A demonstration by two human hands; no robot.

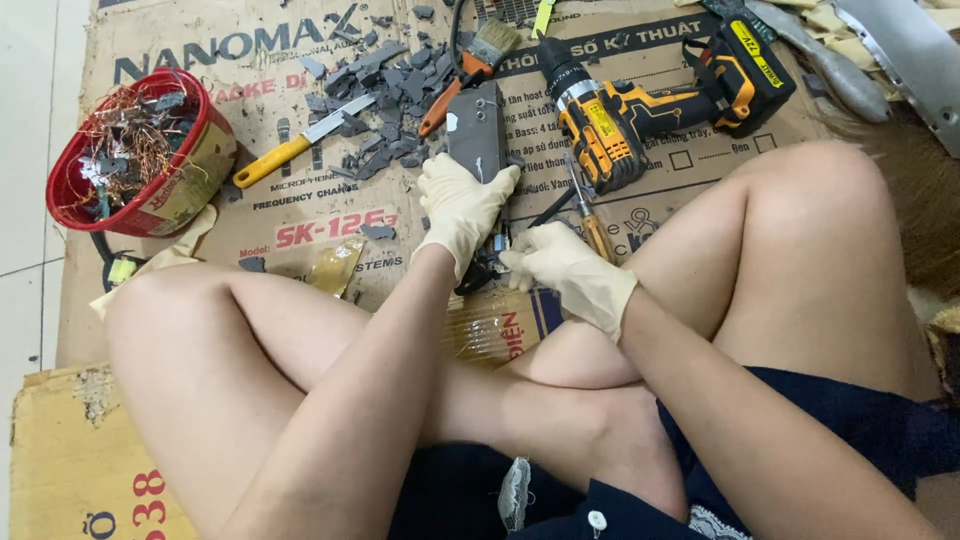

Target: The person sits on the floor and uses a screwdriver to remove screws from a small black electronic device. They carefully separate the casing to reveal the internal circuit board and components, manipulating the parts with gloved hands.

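- The block sits under the left hand.
- The drill lies right of that hand.
- The knife and tub lie to its left.
- The screwdriver is at the right hand.

Single head-worn view, looking steeply down, close over crossed legs and cardboard on floor.
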